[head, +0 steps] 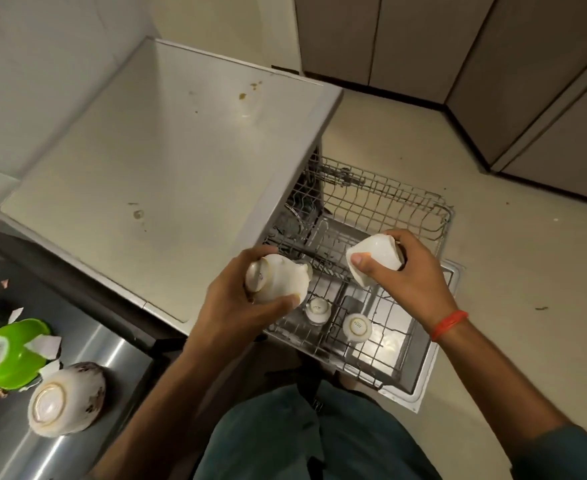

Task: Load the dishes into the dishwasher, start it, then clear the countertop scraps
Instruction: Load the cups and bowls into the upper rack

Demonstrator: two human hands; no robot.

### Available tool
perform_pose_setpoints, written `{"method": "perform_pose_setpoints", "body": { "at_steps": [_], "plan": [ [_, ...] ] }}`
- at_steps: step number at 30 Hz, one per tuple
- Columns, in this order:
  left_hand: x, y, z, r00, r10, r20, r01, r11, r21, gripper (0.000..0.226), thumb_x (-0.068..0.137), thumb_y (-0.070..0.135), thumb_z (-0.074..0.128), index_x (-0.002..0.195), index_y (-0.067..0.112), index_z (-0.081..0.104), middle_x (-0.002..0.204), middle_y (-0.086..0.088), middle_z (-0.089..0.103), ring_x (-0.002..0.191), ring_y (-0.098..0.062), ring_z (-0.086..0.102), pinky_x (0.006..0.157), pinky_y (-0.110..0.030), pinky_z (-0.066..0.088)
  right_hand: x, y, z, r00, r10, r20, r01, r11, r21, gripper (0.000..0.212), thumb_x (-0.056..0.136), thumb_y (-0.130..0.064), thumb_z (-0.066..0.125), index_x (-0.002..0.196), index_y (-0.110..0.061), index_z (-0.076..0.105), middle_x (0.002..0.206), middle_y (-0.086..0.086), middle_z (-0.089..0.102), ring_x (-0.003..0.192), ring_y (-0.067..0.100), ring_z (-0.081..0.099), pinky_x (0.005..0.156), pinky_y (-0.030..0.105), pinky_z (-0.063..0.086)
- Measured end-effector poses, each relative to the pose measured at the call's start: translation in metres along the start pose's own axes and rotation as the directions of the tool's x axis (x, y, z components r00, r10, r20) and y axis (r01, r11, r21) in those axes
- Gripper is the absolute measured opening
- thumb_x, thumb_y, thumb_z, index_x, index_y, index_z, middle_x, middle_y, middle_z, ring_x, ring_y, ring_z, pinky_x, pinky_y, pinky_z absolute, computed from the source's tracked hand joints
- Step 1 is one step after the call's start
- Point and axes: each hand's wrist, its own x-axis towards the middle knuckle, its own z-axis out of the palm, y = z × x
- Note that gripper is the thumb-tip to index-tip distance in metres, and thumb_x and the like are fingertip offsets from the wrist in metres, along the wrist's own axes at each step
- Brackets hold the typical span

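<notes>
My left hand (236, 296) grips a white cup (278, 280) tipped on its side, above the left edge of the pulled-out wire rack (382, 195) of the dishwasher. My right hand (409, 271) holds a second white cup (375, 258) over the middle of the rack. Two white cups (318, 309) (356, 327) stand upside down in the rack's near section. On the steel counter at the left lie an upturned green bowl (11, 355) and an upturned white bowl (65, 398), with white and pink scraps (44, 344) around them.
The white top of the dishwasher (167, 161) carries a few brown stains. The open door (434, 372) lies flat under the rack. Beige floor spreads to the right, and brown cabinets (527, 81) stand along the far wall and right side.
</notes>
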Motion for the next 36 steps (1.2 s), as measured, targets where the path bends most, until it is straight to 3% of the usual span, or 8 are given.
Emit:
{"method": "perform_pose_setpoints", "body": {
  "at_steps": [4, 7, 12, 16, 22, 26, 30, 36],
  "plan": [
    [0.035, -0.037, 0.031, 0.988, -0.050, 0.144, 0.042, 0.998, 0.053, 0.063, 0.072, 0.021, 0.091, 0.119, 0.047, 0.058, 0.114, 0.028, 0.063, 0.106, 0.004, 0.061, 0.077, -0.020, 0.058, -0.009, 0.014, 0.002, 0.991, 0.072, -0.110, -0.072, 0.997, 0.006, 0.049, 0.076, -0.042, 0.084, 0.115, -0.024, 0.061, 0.106, -0.014, 0.067, 0.093, -0.003, 0.063, 0.069, 0.012, 0.052],
    [0.066, -0.070, 0.059, 0.973, -0.126, 0.192, 0.117, 0.991, 0.057, 0.065, 0.072, 0.016, 0.089, 0.124, 0.042, 0.060, 0.123, 0.015, 0.061, 0.114, -0.011, 0.060, 0.091, -0.035, 0.059, -0.021, 0.024, 0.002, 0.976, 0.135, -0.172, -0.135, 0.991, 0.013, 0.046, 0.077, -0.039, 0.084, 0.115, -0.026, 0.061, 0.106, -0.016, 0.067, 0.092, -0.006, 0.063, 0.068, 0.011, 0.051],
    [0.117, -0.111, 0.112, 0.942, -0.181, 0.281, 0.136, 0.975, 0.174, 0.070, 0.070, 0.010, 0.087, 0.131, 0.032, 0.060, 0.122, 0.002, 0.062, 0.113, -0.018, 0.060, 0.095, -0.031, 0.052, -0.033, 0.042, 0.006, 0.954, 0.216, -0.209, -0.215, 0.976, 0.030, 0.045, 0.078, -0.029, 0.085, 0.115, -0.023, 0.061, 0.104, -0.013, 0.068, 0.089, -0.010, 0.063, 0.068, 0.007, 0.048],
    [0.158, -0.139, 0.147, 0.919, -0.223, 0.326, 0.153, 0.962, 0.226, 0.073, 0.073, 0.001, 0.083, 0.134, 0.031, 0.056, 0.124, -0.001, 0.062, 0.114, -0.022, 0.060, 0.099, -0.036, 0.054, -0.027, 0.066, 0.017, 0.944, 0.242, -0.223, -0.246, 0.969, 0.012, 0.048, 0.076, -0.038, 0.084, 0.116, -0.029, 0.060, 0.105, -0.015, 0.067, 0.096, -0.001, 0.063, 0.071, 0.014, 0.052],
    [0.202, -0.194, 0.181, 0.924, -0.105, 0.367, -0.080, 0.886, 0.456, 0.080, 0.069, -0.002, 0.086, 0.138, 0.026, 0.057, 0.141, -0.003, 0.054, 0.126, -0.026, 0.055, 0.102, -0.038, 0.050, 0.006, 0.131, 0.045, 0.937, 0.286, -0.202, -0.306, 0.949, -0.075, 0.052, 0.077, -0.036, 0.086, 0.117, -0.037, 0.053, 0.108, -0.021, 0.063, 0.096, -0.001, 0.063, 0.067, 0.011, 0.051],
    [0.212, -0.222, 0.183, 0.881, -0.044, 0.470, -0.228, 0.832, 0.505, 0.078, 0.069, -0.002, 0.082, 0.138, 0.023, 0.057, 0.139, -0.002, 0.053, 0.125, -0.027, 0.055, 0.103, -0.040, 0.049, 0.025, 0.178, 0.057, 0.943, 0.290, -0.163, -0.322, 0.920, -0.223, 0.059, 0.077, -0.029, 0.086, 0.127, -0.031, 0.054, 0.119, -0.009, 0.062, 0.111, 0.015, 0.059, 0.084, 0.030, 0.055],
    [0.214, -0.233, 0.191, 0.852, 0.005, 0.523, -0.298, 0.827, 0.477, 0.081, 0.067, -0.006, 0.079, 0.139, 0.022, 0.056, 0.141, -0.001, 0.049, 0.127, -0.026, 0.053, 0.105, -0.043, 0.049, 0.045, 0.202, 0.064, 0.959, 0.269, -0.084, -0.279, 0.859, -0.429, 0.072, 0.073, -0.018, 0.084, 0.137, -0.023, 0.053, 0.126, 0.000, 0.060, 0.116, 0.026, 0.056, 0.101, 0.041, 0.045],
    [0.212, -0.231, 0.198, 0.849, -0.013, 0.529, -0.352, 0.732, 0.583, 0.076, 0.072, 0.000, 0.078, 0.137, 0.031, 0.054, 0.151, 0.002, 0.037, 0.131, -0.029, 0.047, 0.092, -0.046, 0.055, 0.064, 0.219, 0.070, 0.939, 0.337, 0.064, -0.215, 0.723, -0.656, 0.078, 0.072, -0.014, 0.075, 0.144, -0.025, 0.047, 0.134, 0.003, 0.054, 0.111, 0.031, 0.047, 0.090, 0.034, 0.038]
  ]
}}
